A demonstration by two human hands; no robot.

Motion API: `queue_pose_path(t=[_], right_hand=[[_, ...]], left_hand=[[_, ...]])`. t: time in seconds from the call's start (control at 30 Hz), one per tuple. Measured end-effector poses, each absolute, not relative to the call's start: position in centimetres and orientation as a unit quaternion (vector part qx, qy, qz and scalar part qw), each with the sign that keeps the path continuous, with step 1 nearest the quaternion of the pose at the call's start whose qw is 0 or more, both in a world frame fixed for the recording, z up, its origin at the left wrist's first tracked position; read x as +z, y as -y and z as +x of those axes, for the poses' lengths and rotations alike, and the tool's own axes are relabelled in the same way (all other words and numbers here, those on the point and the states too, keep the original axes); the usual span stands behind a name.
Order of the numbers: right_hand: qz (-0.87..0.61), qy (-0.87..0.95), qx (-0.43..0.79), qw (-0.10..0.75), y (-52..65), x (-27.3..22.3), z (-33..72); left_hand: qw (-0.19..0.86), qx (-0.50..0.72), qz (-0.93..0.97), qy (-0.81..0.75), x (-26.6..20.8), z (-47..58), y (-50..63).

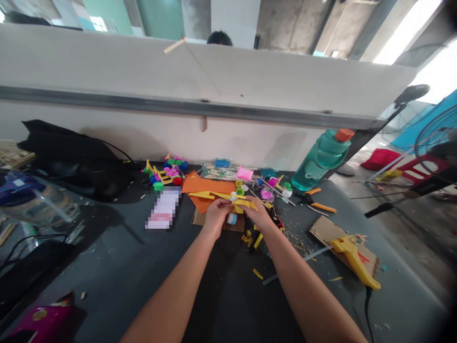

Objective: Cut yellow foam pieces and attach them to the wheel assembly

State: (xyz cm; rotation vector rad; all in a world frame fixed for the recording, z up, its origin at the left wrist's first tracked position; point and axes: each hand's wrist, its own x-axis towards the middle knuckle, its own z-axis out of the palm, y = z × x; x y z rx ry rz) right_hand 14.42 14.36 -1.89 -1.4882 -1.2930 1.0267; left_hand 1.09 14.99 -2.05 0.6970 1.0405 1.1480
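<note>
My left hand [215, 218] and my right hand [257, 213] meet near the middle of the table. Between their closed fingers is a small craft piece of yellow strips [246, 203], with a white and blue bottle cap [232, 218] at its lower side. Exactly where each fingertip grips is too small to make out. Orange sheets [209, 186] lie just beyond my hands, over a piece of brown cardboard [198, 218]. Yellow scraps [246, 237] are scattered beside my right wrist.
A yellow glue gun [352, 257] rests on cardboard at the right, its cord trailing forward. Orange-handled pliers [323, 206] and a green bottle [319, 162] stand behind it. Bottle-cap models [162, 174], a blurred phone-like rectangle [163, 208] and a water jug [39, 202] are leftward. A partition [143, 66] backs the table.
</note>
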Motion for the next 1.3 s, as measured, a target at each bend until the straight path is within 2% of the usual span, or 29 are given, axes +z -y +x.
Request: queue_pose_path(t=[0.93,1.3], right_hand=[[-0.604,0.498,0.467,0.410,-13.9,-0.8,14.1],[-0.594,0.471,0.451,0.471,-14.2,-1.2,14.5]], left_hand=[[0.651,0.518,0.300,-0.466,-1.8,1.2,-14.9],[0.654,0.513,0.298,-0.470,-1.6,1.1,-14.9]])
